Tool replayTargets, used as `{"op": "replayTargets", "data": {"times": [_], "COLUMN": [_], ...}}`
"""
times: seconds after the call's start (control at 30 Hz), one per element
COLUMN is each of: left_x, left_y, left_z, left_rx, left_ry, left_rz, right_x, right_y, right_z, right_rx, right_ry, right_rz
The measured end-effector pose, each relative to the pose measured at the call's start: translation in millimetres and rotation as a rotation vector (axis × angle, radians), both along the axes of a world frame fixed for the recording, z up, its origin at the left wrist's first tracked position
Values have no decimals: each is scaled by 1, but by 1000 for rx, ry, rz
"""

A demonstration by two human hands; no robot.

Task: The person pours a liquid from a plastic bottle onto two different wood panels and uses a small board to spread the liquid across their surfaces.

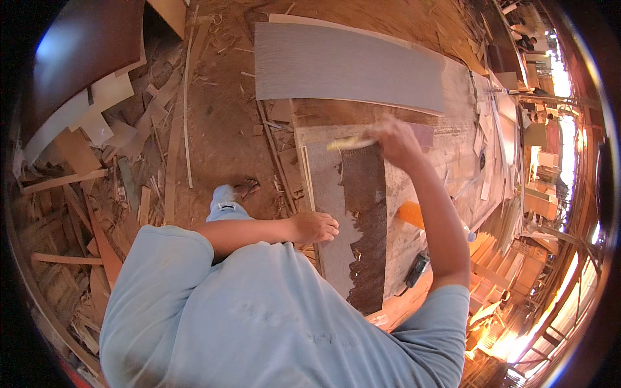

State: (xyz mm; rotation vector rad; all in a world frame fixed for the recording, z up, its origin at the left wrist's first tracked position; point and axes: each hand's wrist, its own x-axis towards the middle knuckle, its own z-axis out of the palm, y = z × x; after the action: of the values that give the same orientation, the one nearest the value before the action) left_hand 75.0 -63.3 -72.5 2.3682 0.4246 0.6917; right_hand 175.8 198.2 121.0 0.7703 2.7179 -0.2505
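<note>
My right hand (pixel 396 143), smeared by motion, grips a pale yellow spreader (pixel 349 143) with what looks like a toothed lower edge. The spreader is over the far end of a flat grey board (pixel 333 194). Dark brown wet glue-like coating (pixel 363 223) covers the board's right side, with a ragged border against the bare grey strip. My left hand (pixel 315 227) rests at the board's left edge, fingers curled; what lies under them is hidden. Beside the right forearm is an orange object (pixel 411 214), partly covered by the arm.
A long grey panel (pixel 349 68) lies across the far side of the worktable (pixel 446 139). A dark handheld object (pixel 418 269) is at the right. Wood scraps (pixel 107 119) litter the floor at left, under a dark glossy panel (pixel 90 48). Stacked timber (pixel 504 271) stands right.
</note>
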Motion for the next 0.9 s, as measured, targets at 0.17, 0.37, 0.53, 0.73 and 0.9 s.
{"op": "replayTargets", "data": {"times": [0.17, 0.37, 0.53, 0.73, 0.9], "left_x": [-1, 7, 4, 9, 0], "left_y": [-2, -5, 1, -4, -4], "left_z": [-2, -13, -6, -12, -4], "left_rx": [80, 113, 125, 99, 82], "left_ry": [-23, -66, -71, -40, -50], "left_rz": [8, 56, 88, 57, 24], "right_x": [11, -52, -44, -51, -119], "right_y": [-48, -4, -21, -41, -37], "right_z": [-35, -40, -3, -41, -42], "right_rx": [-39, 124, 39, 119, 113], "right_ry": [-496, -20, -159, -389, -137], "right_rz": [170, 155, 184, 361, 244]}}
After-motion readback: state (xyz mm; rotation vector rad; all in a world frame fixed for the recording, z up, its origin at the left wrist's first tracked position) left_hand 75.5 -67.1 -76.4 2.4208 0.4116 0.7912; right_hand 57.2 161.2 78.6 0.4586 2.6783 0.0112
